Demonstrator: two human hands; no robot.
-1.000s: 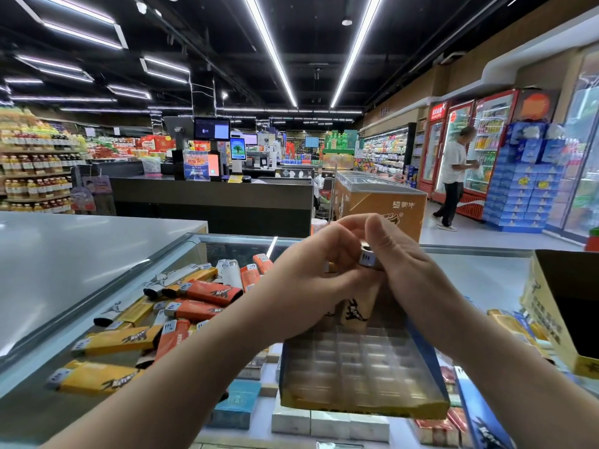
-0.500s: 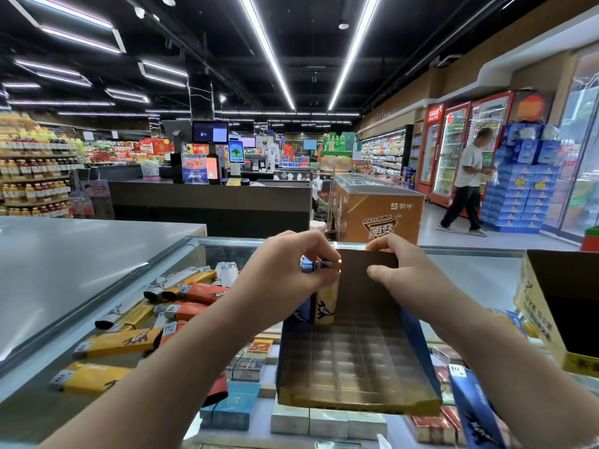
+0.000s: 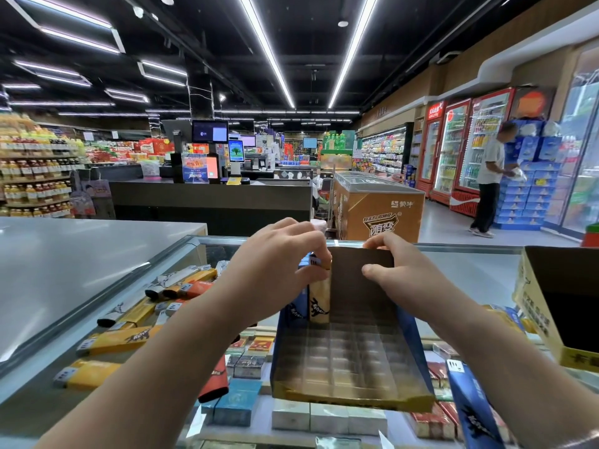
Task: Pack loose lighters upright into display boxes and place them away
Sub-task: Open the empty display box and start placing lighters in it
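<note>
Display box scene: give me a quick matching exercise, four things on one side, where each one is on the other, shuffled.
Things:
1. gold lighter
2. right hand
3. loose lighters
4. yellow carton

Places:
A. lying flat on the glass counter, left of the box
B. upright in the display box's back left corner, pinched by the left hand
C. at the right edge of the counter
D. gripping the box's back wall

Pairs: 1-B, 2-D, 3-A, 4-C

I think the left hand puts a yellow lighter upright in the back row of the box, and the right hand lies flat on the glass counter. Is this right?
Not quite. The head view shows the right hand gripping the back wall of the box, not lying flat on the counter. The rest holds: the left hand holds a yellow lighter upright in the back row.
</note>
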